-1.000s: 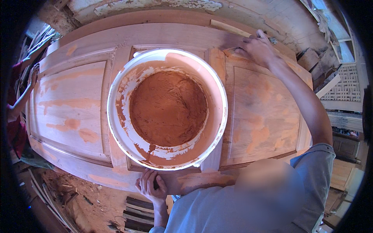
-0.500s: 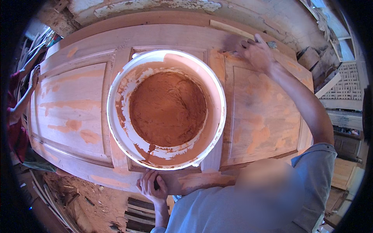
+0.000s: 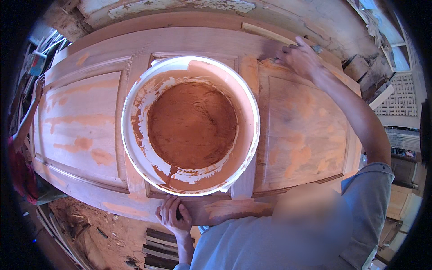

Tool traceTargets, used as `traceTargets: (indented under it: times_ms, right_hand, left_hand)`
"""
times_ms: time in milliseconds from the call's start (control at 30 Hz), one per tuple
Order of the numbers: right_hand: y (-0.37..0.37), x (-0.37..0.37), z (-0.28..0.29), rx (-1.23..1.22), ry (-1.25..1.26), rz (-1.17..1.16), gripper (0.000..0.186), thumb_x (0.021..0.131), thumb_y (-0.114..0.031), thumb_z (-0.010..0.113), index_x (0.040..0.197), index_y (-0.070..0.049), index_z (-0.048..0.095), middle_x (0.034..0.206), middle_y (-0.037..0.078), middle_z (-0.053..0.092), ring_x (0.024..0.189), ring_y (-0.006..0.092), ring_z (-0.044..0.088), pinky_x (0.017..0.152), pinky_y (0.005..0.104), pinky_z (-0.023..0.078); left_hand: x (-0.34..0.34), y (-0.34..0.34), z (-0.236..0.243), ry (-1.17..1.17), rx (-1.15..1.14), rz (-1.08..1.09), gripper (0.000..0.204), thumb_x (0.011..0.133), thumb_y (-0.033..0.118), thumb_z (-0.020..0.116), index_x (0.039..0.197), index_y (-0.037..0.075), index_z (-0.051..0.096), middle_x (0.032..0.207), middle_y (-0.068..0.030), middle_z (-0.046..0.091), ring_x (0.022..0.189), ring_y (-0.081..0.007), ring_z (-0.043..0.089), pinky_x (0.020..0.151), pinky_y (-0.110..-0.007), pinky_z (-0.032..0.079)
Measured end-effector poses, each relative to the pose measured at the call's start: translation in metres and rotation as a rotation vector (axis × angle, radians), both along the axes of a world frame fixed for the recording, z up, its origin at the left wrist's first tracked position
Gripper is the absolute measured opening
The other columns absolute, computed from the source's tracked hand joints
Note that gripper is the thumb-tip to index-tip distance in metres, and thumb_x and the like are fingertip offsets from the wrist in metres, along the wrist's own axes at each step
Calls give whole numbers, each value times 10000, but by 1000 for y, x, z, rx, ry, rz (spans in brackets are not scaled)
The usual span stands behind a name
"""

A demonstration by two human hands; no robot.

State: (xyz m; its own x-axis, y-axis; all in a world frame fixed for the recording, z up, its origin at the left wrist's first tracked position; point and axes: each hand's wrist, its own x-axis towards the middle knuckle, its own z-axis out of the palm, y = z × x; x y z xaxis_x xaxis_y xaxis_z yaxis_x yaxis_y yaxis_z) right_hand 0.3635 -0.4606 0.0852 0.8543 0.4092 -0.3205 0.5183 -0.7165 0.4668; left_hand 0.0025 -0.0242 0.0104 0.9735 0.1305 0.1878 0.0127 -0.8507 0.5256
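A white bucket (image 3: 247, 117) stands on a panelled wooden door (image 3: 306, 135), holding thick reddish-brown paste (image 3: 191, 126). Orange-brown smears mark the door's panels and rails. My left hand (image 3: 174, 213) rests on the near rail just below the bucket, fingers bent and slightly apart, holding nothing visible. At the far rail right of the bucket, my right hand (image 3: 299, 58) has curled fingers low on the wood beside darker smears; whatever they hold is hidden or too small to name.
A co-worker's arm (image 3: 24, 126) and red garment reach the door's left end. Boards (image 3: 362, 69) lean at the back right near a white lattice panel (image 3: 400, 94). Dark slats (image 3: 159, 245) lie on the dusty floor (image 3: 99, 234) below; a pale wall (image 3: 180, 6) runs behind.
My right hand has shifted slightly while staying at the far rail. The co-worker's arm has moved a little, and a pale blue object now shows above it. My left hand stays in place.
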Motion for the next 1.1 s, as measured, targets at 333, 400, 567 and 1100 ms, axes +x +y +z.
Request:
traceTargets:
  times_ms: [333,400,567,1100]
  right_hand:
    - [8,-2,10,-56,50,-60,294,999,-248,497,1254,-195,633,1085,43,698,1065,197,662,1098,404,301]
    - [15,-10,12,-127,34,-54,318,988,-222,510,1288,-190,609,1112,42,690,1067,196,664,1097,403,302]
    - [8,-21,6,-225,-21,-61,376,954,-183,538,1328,-168,561,1137,38,675,1028,190,675,1056,397,322]
    - [-48,-18,-4,100,-45,-7,249,991,-335,535,1043,-132,669,870,60,637,817,223,640,907,377,336]
  left_hand:
    - [3,0,2,10,-29,3,146,902,147,604,949,54,707,1031,-89,722,1072,-271,660,974,-419,375]
    - [3,0,2,7,-17,9,146,902,151,605,941,54,707,1026,-89,721,1062,-270,661,973,-417,376]
    - [2,-1,1,-5,-7,12,146,907,158,606,936,55,706,1014,-83,720,1032,-267,662,972,-414,377]
    - [1,1,-2,4,-15,-9,169,924,160,587,959,44,705,1045,-99,724,1090,-290,656,979,-427,381]
